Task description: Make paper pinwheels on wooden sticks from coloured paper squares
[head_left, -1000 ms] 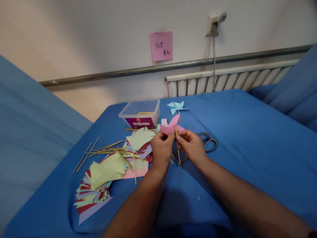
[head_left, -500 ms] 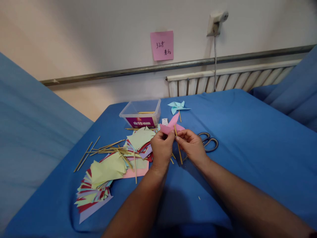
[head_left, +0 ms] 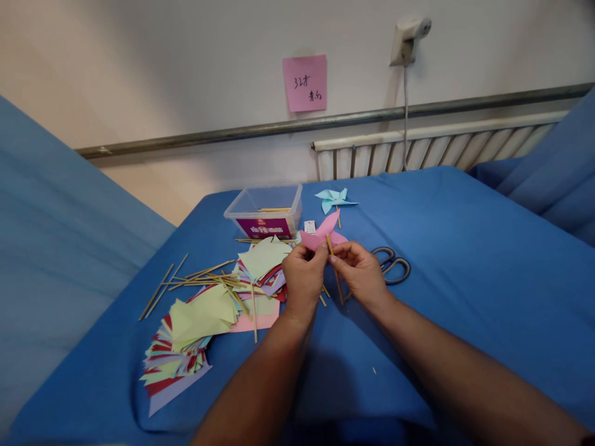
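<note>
A pink paper pinwheel [head_left: 329, 227] is pinched in my left hand [head_left: 305, 272], its blades standing up beyond the fingers. Between thumb and fingers, my right hand [head_left: 360, 269] holds a thin wooden stick [head_left: 337, 279], whose upper end lies against the back of the pinwheel. Whether stick and pinwheel are joined is hidden by my fingers. Just right of my right hand lie scissors [head_left: 395, 267], with only the dark handles showing clearly. Cut paper sheets [head_left: 263, 260] spread out beside my left hand.
A clear plastic box [head_left: 263, 214] with a few sticks stands at the back, a small white box [head_left: 309, 227] beside it. Behind my hands lies a light-blue pinwheel [head_left: 335, 199]. Loose sticks [head_left: 199, 280] and a fanned paper stack [head_left: 179, 365] cover the left of the blue cloth [head_left: 465, 297].
The stick's lower end has tilted a little and swung away in my right hand. Both hands stay in nearly the same place, and the pinwheel's upper blade has shifted slightly.
</note>
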{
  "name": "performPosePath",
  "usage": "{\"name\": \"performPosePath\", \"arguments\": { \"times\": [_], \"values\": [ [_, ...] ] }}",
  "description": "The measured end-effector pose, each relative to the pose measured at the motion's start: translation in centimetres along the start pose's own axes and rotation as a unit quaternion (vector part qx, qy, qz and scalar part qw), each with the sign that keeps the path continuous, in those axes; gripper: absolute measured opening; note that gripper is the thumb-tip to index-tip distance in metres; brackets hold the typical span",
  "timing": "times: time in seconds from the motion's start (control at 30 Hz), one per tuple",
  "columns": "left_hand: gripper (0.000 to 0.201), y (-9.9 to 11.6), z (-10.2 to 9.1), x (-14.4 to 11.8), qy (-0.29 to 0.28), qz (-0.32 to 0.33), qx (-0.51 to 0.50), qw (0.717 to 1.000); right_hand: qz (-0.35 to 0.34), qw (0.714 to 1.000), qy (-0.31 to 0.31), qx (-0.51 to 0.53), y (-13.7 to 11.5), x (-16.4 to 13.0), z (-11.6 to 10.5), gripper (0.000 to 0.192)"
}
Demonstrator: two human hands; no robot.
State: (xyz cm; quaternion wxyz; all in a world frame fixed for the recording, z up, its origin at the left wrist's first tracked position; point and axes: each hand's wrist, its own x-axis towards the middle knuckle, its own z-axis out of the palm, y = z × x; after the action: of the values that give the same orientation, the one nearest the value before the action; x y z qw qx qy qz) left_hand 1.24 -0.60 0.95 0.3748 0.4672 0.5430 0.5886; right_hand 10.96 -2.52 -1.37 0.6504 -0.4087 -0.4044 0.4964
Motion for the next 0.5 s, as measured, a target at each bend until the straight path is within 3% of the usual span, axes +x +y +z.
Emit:
{"name": "performPosePath", "arguments": {
  "times": [0.5],
  "values": [
    [0.018, 0.14, 0.0, -0.12, -0.012, 0.02, 0.018, 1.0, -0.004, 1.0, -0.005, -0.006, 0.02, -0.18, 0.11, 0.02]
  ]
}}
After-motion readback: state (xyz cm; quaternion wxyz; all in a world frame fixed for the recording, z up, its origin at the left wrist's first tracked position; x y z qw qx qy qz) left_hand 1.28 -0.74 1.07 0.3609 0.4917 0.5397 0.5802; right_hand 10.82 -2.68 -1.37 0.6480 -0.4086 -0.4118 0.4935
